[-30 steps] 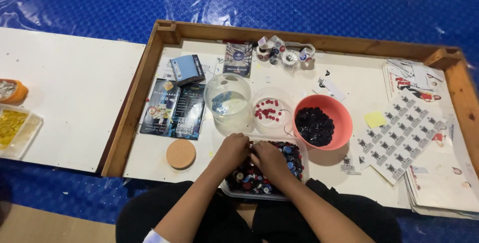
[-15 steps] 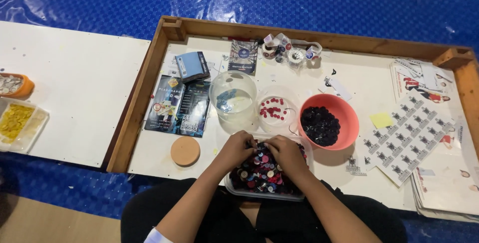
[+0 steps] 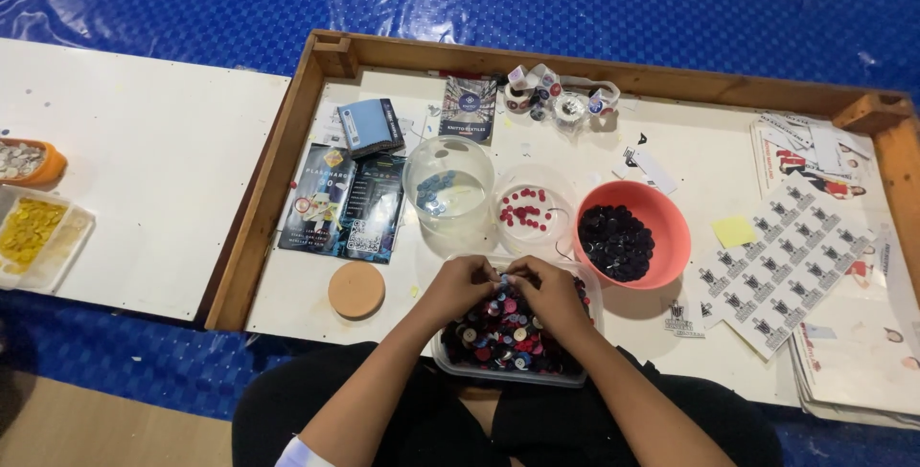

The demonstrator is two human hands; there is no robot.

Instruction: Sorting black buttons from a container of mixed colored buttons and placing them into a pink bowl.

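A clear tray of mixed buttons [image 3: 508,338] sits at the near edge of the wooden-framed white board [image 3: 287,156]. My left hand [image 3: 460,285] and my right hand [image 3: 548,293] rest together on the far part of the button heap, fingertips pinched close and touching the buttons. Whether a button is held between the fingers cannot be made out. Beyond the hands stand a clear jar with a few blue buttons [image 3: 448,184], a small clear cup with red buttons [image 3: 530,210] and an orange bowl of dark buttons [image 3: 628,234].
A round cork lid [image 3: 356,289] lies left of the tray. Dark booklets [image 3: 345,204], a blue card box [image 3: 370,127] and tape rolls [image 3: 556,98] lie farther back. Printed sticker sheets [image 3: 786,247] fill the right side. Orange and yellow containers [image 3: 29,227] sit far left.
My hands have drawn closer together over the far part of the button tray. The view has shifted slightly, so the tray and bowls sit lower in the picture.
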